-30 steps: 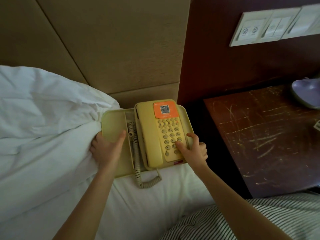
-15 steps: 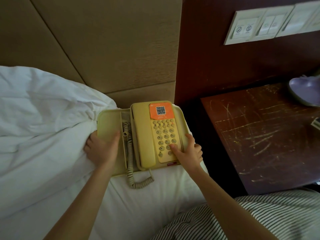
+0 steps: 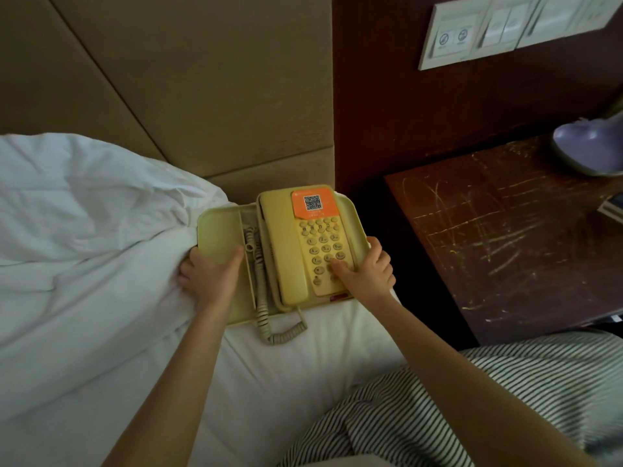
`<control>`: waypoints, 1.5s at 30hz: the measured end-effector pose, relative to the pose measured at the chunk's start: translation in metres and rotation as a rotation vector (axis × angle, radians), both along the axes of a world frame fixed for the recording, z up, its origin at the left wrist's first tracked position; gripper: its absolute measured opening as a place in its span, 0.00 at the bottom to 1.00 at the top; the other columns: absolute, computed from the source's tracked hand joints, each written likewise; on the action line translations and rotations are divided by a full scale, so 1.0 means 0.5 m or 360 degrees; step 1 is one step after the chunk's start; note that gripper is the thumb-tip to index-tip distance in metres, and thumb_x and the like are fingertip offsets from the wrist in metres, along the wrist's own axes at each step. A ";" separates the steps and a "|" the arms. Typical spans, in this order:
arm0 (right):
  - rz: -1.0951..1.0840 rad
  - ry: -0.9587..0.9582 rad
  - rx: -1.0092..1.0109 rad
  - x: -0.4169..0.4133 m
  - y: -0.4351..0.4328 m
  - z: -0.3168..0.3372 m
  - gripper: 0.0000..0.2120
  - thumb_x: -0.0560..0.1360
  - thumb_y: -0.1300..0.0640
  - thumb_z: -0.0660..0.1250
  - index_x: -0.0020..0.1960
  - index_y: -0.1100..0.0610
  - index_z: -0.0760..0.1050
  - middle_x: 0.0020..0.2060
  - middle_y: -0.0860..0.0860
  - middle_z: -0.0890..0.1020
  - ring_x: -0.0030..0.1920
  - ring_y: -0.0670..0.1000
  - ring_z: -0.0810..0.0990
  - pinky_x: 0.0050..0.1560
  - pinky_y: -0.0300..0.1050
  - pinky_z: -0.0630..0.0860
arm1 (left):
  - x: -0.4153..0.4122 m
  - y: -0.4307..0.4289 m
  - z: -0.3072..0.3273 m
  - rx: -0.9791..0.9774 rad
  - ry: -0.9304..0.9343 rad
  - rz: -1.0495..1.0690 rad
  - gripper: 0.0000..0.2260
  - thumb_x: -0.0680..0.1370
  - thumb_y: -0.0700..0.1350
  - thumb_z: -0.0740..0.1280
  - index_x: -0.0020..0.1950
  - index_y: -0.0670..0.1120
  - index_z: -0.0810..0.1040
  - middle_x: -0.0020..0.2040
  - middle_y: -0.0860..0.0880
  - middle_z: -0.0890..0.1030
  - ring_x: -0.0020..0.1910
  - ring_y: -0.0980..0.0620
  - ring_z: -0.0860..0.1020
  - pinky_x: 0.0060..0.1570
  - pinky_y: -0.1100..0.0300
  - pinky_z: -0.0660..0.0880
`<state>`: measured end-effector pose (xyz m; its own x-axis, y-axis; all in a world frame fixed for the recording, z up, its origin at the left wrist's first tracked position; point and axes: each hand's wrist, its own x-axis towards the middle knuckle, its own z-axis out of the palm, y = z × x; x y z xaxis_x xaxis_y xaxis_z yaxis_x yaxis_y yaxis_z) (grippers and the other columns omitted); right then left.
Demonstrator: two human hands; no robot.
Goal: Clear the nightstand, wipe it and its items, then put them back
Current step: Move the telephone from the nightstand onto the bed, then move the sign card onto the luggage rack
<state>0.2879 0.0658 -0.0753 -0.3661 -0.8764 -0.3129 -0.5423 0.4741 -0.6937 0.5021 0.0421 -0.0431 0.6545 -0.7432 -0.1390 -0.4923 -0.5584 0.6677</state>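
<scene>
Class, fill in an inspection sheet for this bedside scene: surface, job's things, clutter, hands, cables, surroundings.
Surface: nightstand top dark wood, heavily scratched.
Job's things: yellow telephone sits in a tray on the bed, handset in its cradle; purple lamp base at the nightstand's back right corner.
Clutter: flat item at the nightstand's right edge, cut off, cannot identify.
Hands: left hand grips the tray's left side; right hand grips its right side, thumb on the keypad.
Cables: coiled cord spills over the tray's front onto the sheet.
Surroundings: padded headboard, switch panel on the wall, white duvet.
</scene>
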 end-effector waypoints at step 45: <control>-0.1066 0.0550 -0.0532 -0.790 0.068 0.062 0.16 0.76 0.54 0.64 0.63 0.56 0.73 0.59 0.53 0.78 0.59 0.56 0.73 0.58 0.50 0.66 | -1.103 -0.105 0.077 -0.0330 0.0698 -0.1993 0.19 0.75 0.51 0.68 0.62 0.42 0.70 0.59 0.47 0.72 0.57 0.50 0.73 0.51 0.61 0.70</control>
